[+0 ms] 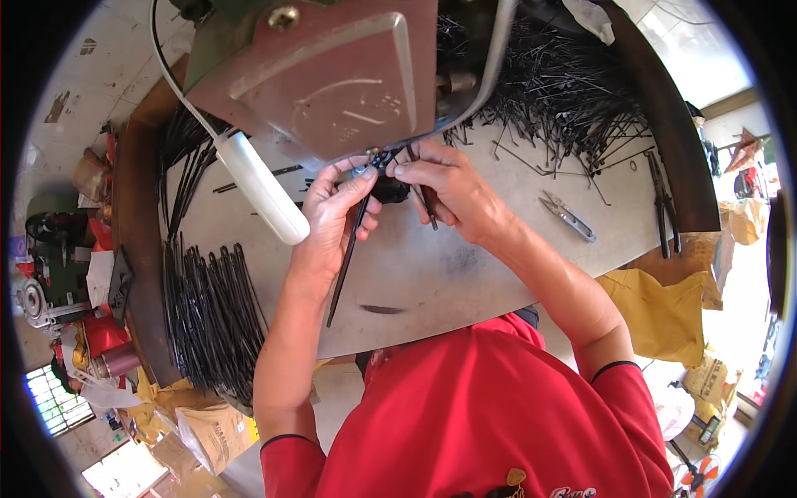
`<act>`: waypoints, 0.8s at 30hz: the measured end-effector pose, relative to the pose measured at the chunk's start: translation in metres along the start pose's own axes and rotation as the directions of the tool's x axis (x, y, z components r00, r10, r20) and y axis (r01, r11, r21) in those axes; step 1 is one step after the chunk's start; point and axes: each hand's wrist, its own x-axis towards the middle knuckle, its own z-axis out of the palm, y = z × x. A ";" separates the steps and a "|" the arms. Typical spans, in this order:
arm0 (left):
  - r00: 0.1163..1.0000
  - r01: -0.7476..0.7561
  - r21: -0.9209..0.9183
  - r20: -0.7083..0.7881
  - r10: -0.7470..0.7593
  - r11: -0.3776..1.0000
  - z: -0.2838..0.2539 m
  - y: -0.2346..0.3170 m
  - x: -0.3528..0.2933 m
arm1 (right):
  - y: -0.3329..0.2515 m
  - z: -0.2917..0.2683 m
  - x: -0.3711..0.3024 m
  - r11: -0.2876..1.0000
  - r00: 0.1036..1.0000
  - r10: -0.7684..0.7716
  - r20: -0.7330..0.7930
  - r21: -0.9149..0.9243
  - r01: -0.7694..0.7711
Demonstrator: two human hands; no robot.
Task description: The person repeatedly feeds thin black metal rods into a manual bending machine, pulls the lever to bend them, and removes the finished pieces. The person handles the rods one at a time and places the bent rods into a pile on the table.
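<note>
My left hand [330, 207] is closed on a thin black rod [345, 264], which slants down toward the table's near edge. Close by on the right, my right hand [452, 181] pinches a thin dark piece [429, 214] whose end points down between the fingers; its kind is unclear. Both sets of fingertips meet at small dark parts under the lower edge of a machine head [332, 91] with a reddish-brown cover. Exactly what the fingertips touch there is partly hidden by the machine and the fingers.
A white tube lamp [264, 189] hangs left of my hands. Black rods lie bundled [212, 307] at left; a tangled heap of bent black rods [556, 108] spreads at far right. Thread snips [569, 217] and long-handled pliers [662, 203] lie right, inside the table's raised rim [677, 158].
</note>
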 end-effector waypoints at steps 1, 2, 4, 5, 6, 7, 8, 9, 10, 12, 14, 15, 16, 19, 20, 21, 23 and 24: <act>1.000 0.003 0.015 -0.019 -0.003 1.000 0.001 0.000 -0.003 | 0.002 0.000 -0.001 1.000 1.000 0.002 0.004 0.001 -0.002; 0.999 0.003 0.030 -0.033 -0.002 1.000 0.003 0.001 -0.004 | 0.001 -0.002 0.000 1.000 1.000 -0.001 0.005 0.000 0.001; 0.999 -0.025 0.037 -0.042 0.026 0.999 0.007 0.000 -0.008 | -0.001 -0.001 -0.001 1.000 1.000 0.001 0.000 -0.009 -0.001; 0.998 -0.051 0.025 -0.035 0.052 0.998 0.009 -0.002 -0.011 | -0.005 0.000 -0.003 1.000 1.000 0.008 -0.008 -0.018 -0.008; 0.997 -0.077 0.014 -0.028 0.077 0.997 0.011 -0.005 -0.015 | -0.008 0.002 -0.004 1.000 1.000 0.014 -0.016 -0.027 -0.015; 0.997 -0.072 -0.011 0.000 0.072 0.997 0.015 -0.008 -0.021 | -0.009 0.002 -0.005 0.998 1.000 0.016 -0.024 -0.055 -0.017; 0.997 -0.065 -0.034 0.029 0.066 0.997 0.019 -0.011 -0.029 | -0.010 0.003 -0.008 0.996 0.999 0.017 -0.033 -0.082 -0.019; 0.997 -0.059 -0.056 0.054 0.062 0.997 0.020 -0.013 -0.038 | -0.010 0.004 -0.009 0.994 0.999 0.018 -0.038 -0.107 -0.022; 0.997 -0.030 -0.029 0.065 0.032 0.999 0.020 -0.014 -0.046 | -0.006 0.006 -0.011 0.996 1.000 -0.003 0.000 -0.088 0.003; 0.998 -0.033 -0.042 0.051 0.035 0.999 0.022 -0.019 -0.051 | 0.003 0.008 -0.012 0.997 0.996 -0.049 0.072 -0.049 0.052; 0.999 -0.026 -0.067 0.046 0.029 0.997 0.020 -0.025 -0.053 | 0.008 0.006 -0.011 0.990 0.993 -0.067 0.100 -0.118 0.079; 0.996 -0.063 -0.016 0.054 0.064 0.998 0.019 -0.027 -0.055 | 0.010 0.006 -0.010 0.984 0.990 -0.076 0.115 -0.152 0.094; 0.993 -0.101 0.034 0.064 0.099 0.994 0.019 -0.029 -0.058 | 0.010 0.006 -0.009 0.980 0.991 -0.069 0.119 -0.179 0.089; 0.982 -0.189 0.121 0.033 0.186 0.975 0.021 -0.034 -0.064 | 0.009 0.008 -0.011 0.969 0.992 -0.083 0.093 -0.225 0.103; 0.975 -0.221 0.169 0.018 0.221 0.960 0.018 -0.039 -0.062 | 0.010 0.010 -0.015 0.969 0.991 -0.113 0.066 -0.214 0.125; 0.967 -0.251 0.218 0.005 0.256 0.943 0.016 -0.042 -0.061 | 0.010 0.011 -0.016 0.968 0.989 -0.142 0.039 -0.205 0.147; 0.963 -0.266 0.220 0.013 0.270 0.939 0.016 -0.042 -0.061 | 0.008 0.009 -0.017 0.984 0.994 -0.080 0.077 -0.154 0.091; 0.961 -0.273 0.220 0.018 0.276 0.936 0.016 -0.042 -0.060 | 0.007 0.007 -0.018 0.990 0.994 -0.050 0.095 -0.130 0.062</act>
